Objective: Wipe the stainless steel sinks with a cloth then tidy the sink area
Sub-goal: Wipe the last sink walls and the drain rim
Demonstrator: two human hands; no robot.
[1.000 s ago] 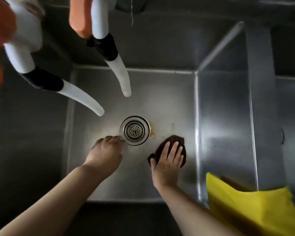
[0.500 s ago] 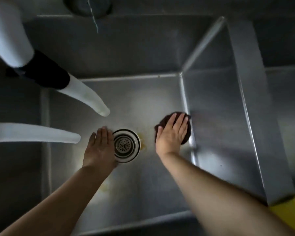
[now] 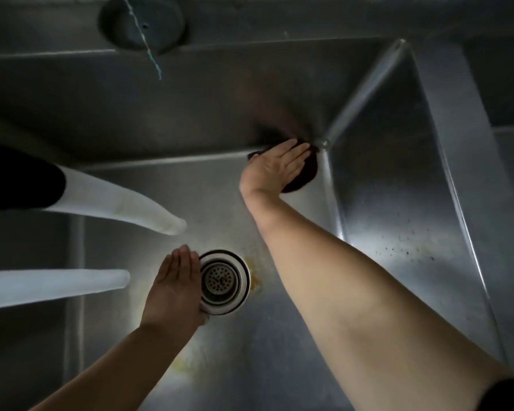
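Right hand flat, fingers straight and together, pressing a dark cloth into the far right corner of the sink, well beyond the drain strainer and up-right of it. Cloth mostly covered by the palm, its edge touching the corner seam where floor, back wall and side wall meet. Left hand also flat, fingers straight and close together, resting on the sink floor just left of the drain strainer, fingertips level with its far rim, holding nothing.

Possible trouble from here:

- Corner left half-wiped: flat palm pressure unlikely to push cloth into the tight seam; fingertip pressure probably needed.
- Yellowish stain right beside the drain strainer, on its right, plus another smear nearer the viewer, easily missed while working so far from the strainer.
- Cloth slipping out from under an open palm on wet steel, since nothing grips it.
- Forearm or head knocking the two white spouts hanging left of the drain strainer during a wider sweep.
- Dark specks on the wall right of the strainer possibly grime, though dim light makes that hard to tell.
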